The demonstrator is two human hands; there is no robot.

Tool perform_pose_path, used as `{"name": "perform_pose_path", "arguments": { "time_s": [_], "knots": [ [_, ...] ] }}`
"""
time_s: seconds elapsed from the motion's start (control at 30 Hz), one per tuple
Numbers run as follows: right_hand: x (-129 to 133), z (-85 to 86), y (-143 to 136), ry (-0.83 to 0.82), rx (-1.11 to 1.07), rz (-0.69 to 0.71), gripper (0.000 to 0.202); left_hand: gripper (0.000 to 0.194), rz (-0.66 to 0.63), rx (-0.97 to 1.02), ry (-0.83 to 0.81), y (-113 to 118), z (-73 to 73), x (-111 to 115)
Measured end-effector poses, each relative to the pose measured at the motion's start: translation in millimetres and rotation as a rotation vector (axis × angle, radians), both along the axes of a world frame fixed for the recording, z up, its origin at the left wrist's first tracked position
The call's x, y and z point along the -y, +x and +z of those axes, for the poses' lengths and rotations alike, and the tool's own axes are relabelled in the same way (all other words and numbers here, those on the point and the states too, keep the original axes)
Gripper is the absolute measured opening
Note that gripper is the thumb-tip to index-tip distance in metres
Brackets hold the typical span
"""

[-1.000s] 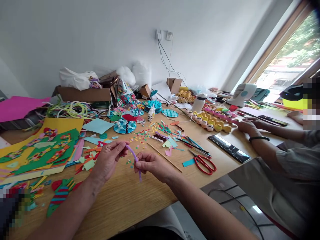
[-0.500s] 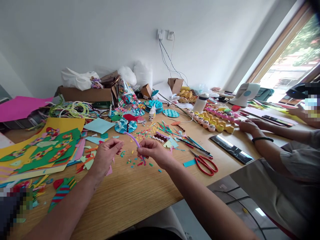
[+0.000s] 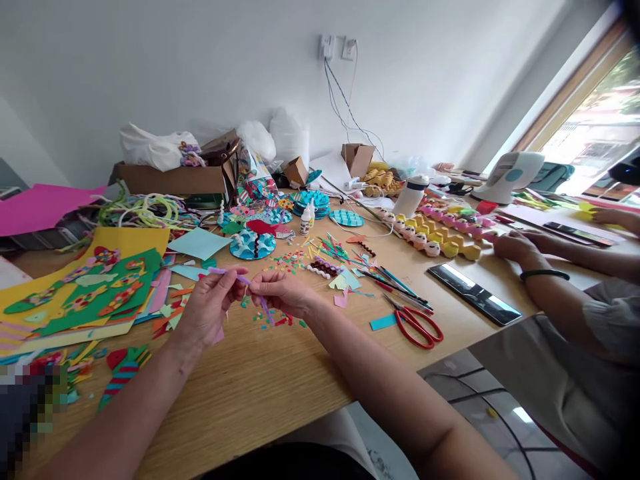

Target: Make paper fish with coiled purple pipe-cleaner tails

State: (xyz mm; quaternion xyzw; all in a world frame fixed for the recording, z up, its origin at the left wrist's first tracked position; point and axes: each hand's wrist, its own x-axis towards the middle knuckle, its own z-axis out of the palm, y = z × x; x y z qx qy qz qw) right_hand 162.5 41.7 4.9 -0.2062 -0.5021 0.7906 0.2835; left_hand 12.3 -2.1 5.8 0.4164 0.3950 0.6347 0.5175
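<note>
A thin purple pipe cleaner runs between my two hands over the middle of the table. My left hand pinches it toward one end, with a short piece sticking out past the fingers. My right hand is closed on it a little further along, and the other end hangs below the fingertips. Small coloured paper bits lie beneath the hands. Beyond them stands a blue scalloped disc bearing a red paper fish on a dark twisted stem.
Red-handled scissors, pencils and a phone lie to the right. Another person's hands rest beyond the phone. Coloured paper sheets cover the left. Glue bottles and painted egg-carton strips stand further back.
My left hand has come to the pipe cleaner and now grips it too. My right hand has moved left, and the pipe cleaner has swung from upright to slanting across. The view has shifted slightly.
</note>
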Motion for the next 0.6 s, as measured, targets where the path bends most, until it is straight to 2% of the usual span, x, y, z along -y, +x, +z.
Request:
{"name": "perform_pose_path", "arguments": {
  "time_s": [0.23,0.43,0.6],
  "knots": [
    [-1.1,-1.7,7.2,0.079,0.091,-0.021,0.03,0.022,0.18,0.016,0.078,-15.1,4.5,-8.2],
    [-1.6,1.0,10.7,0.233,0.208,-0.111,0.026,0.022,0.215,0.029,0.094,-19.6,11.2,-8.9],
    [-2.9,1.7,12.8,0.33,0.285,-0.07,0.026,0.022,0.205,0.004,0.03,-24.8,11.4,-5.6]
  ]
}}
